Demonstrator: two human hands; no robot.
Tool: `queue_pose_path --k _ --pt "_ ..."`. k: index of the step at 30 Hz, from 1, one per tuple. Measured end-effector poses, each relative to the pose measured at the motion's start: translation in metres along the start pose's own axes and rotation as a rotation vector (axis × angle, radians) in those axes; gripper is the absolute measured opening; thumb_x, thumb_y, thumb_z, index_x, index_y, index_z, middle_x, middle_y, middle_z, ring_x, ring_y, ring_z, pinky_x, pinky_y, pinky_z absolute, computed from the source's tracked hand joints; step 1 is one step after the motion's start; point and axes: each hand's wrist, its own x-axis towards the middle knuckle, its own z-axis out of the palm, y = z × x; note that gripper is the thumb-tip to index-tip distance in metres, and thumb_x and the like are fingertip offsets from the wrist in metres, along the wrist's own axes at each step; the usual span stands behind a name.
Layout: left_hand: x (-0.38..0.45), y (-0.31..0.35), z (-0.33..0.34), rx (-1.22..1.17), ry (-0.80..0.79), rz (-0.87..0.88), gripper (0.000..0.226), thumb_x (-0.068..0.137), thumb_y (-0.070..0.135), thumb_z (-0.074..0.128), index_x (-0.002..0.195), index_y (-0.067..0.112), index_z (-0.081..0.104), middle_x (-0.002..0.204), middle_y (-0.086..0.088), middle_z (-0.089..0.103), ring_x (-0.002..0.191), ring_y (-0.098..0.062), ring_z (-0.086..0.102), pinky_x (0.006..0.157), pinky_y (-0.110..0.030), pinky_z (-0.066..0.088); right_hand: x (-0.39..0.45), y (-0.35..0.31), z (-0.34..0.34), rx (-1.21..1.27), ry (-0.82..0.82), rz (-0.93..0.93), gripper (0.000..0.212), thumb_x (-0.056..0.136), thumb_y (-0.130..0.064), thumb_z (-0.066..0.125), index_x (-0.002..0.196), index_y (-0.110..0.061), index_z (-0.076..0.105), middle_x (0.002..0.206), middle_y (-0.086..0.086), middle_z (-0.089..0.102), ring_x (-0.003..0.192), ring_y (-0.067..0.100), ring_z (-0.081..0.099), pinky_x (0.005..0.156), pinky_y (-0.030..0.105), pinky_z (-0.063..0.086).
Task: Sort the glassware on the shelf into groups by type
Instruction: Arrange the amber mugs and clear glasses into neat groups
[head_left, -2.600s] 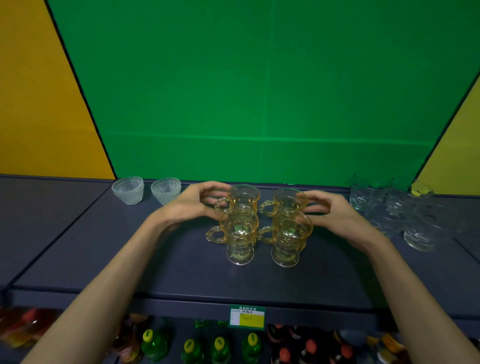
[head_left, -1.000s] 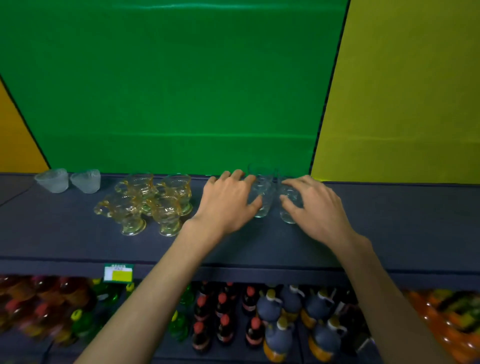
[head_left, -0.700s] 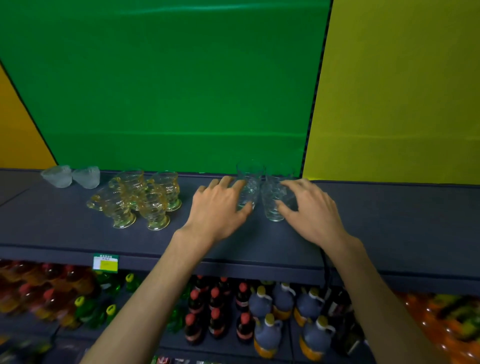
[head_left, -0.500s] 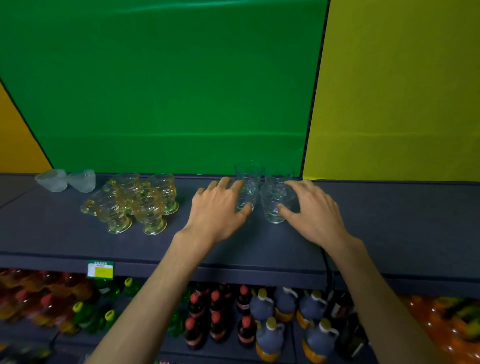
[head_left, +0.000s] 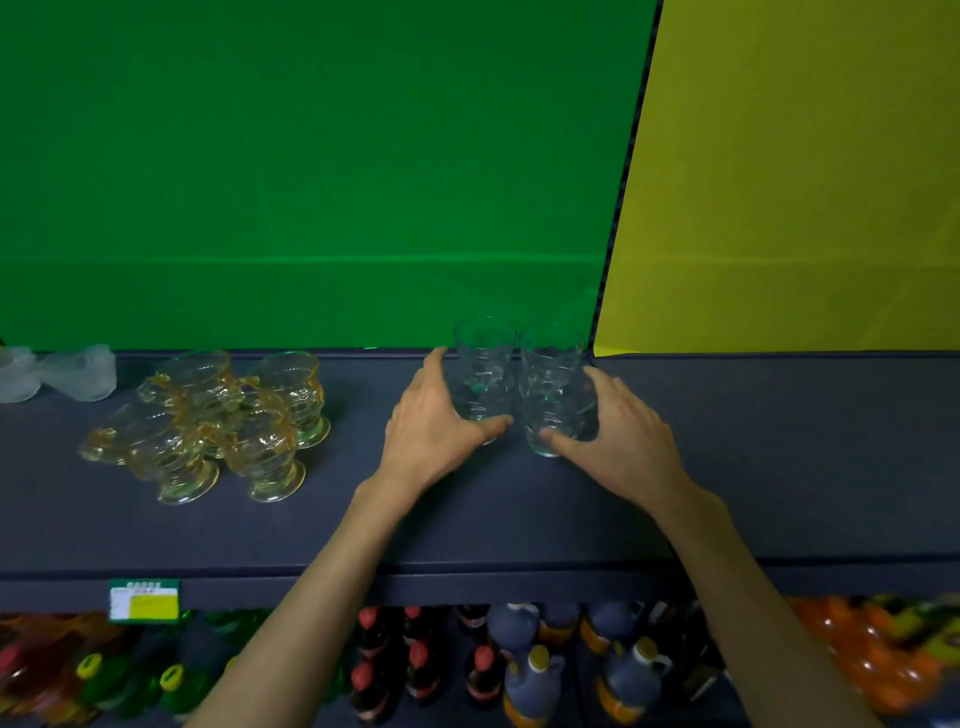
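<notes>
Clear tumblers (head_left: 519, 387) stand as a tight cluster at the back of the dark shelf (head_left: 779, 467), near the seam between green and yellow backdrop panels, upright, long axes vertical, mouths up; at least 3 visible, exact count hard to tell through the glass. Left hand (head_left: 436, 423) wraps the cluster's left side, fingers curled behind the glass, thumb across the front at the base. Right hand (head_left: 621, 434) cups the right side, thumb pressing a front tumbler's base, fingers curled round the back. 4 amber handled mugs (head_left: 223, 421) sit grouped well to the left, blurred, upright on footed bases, handles pointing left. 2 frosted small bowls (head_left: 57, 371) at far left by the back wall, blurred. Price tag (head_left: 144, 600) on the shelf's front edge; bottles (head_left: 524, 670) on the lower shelf.
</notes>
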Motion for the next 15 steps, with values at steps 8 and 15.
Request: queue_pose_path --k 8,15 --pt "0.011 -0.01 0.017 -0.23 0.021 -0.049 0.092 0.06 0.047 0.09 0.136 0.024 0.045 0.118 0.008 0.062 0.112 -0.016 0.059 0.095 -0.035 0.05 0.011 -0.001 0.008 0.062 0.013 0.02 0.095 0.073 -0.069 0.072 0.146 -0.023 0.034 0.14 -0.005 0.054 0.126 0.02 0.054 0.096 0.038 0.045" --pt "-0.013 -0.015 0.01 -0.239 0.016 -0.027 0.089 0.057 0.047 0.091 0.132 0.029 0.046 0.112 0.014 0.063 0.102 -0.007 0.061 0.086 -0.027 0.05 0.016 0.007 0.01 0.124 -0.016 -0.009 0.1 0.07 -0.07 0.073 0.148 -0.023 0.034 0.131 -0.008 0.058 0.119 0.018 0.057 0.093 0.039 0.049"
